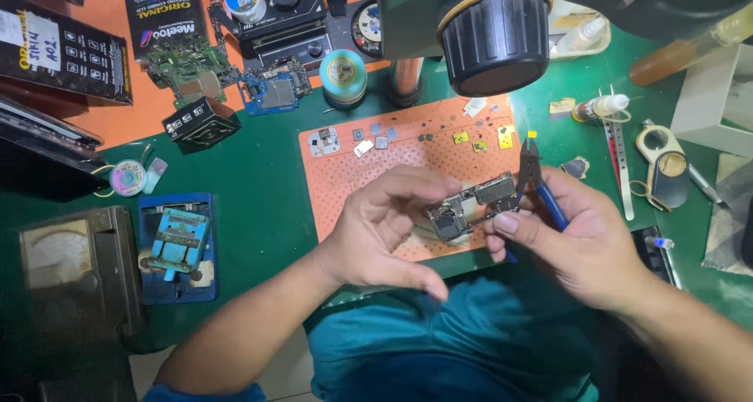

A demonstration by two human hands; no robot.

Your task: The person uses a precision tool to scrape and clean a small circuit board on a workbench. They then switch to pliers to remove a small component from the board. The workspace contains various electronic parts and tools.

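Small circuit board [471,206] held up between both hands, over the near edge of the orange mat [353,174]. Left hand [384,229] curled, fingertips pinching the left end of the board. Right hand [580,241] pinching the right end, with blue-handled cutters [537,178] tucked in the same hand, tips pointing up. Metal covers on the board in place, so looks like early work, much left to do; hard to tell more.

Counting now. One board in the hands. Two more boards [227,76] lying up on the table, left of the mat. One pair of cutters. One mat, with many tiny chips and four little yellow bits [482,139] on it. One blue holder [179,245] at the left. One big black knob [494,33] overhead. Two small glue bottles [600,106] at the right.
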